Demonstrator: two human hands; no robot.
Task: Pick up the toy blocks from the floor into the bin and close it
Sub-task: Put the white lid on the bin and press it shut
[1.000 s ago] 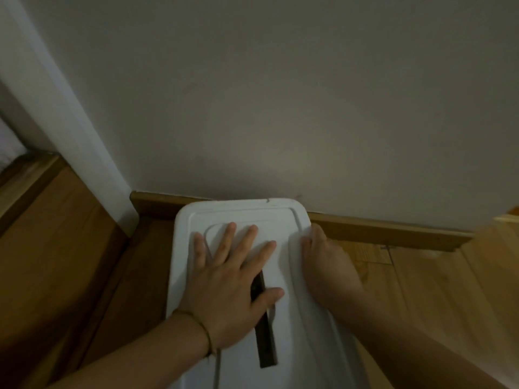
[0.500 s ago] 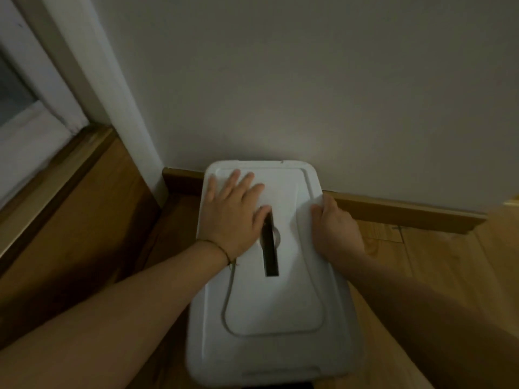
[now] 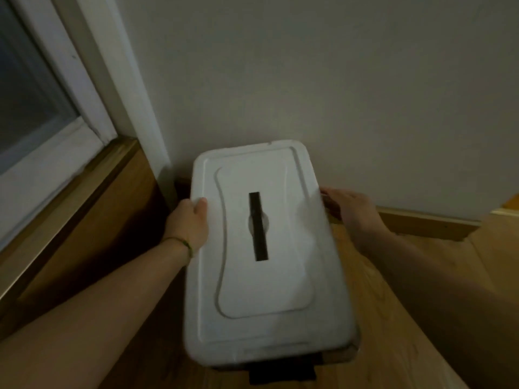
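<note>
The lidded bin (image 3: 341, 356) is sitting mid-frame by the wall (image 3: 337, 80), the left hand (image 3: 188, 223) pinching its left rim thumb-on-top, the right hand (image 3: 348, 209) curling at the right edge, hold unclear, probably seating the lid (image 3: 280, 276).

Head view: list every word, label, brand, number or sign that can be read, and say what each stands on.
None: no text can be read anywhere in this view.
The white lid is blank, with only a dark slot in it.
The wall, the window frame and the wooden floor show no writing either.
</note>
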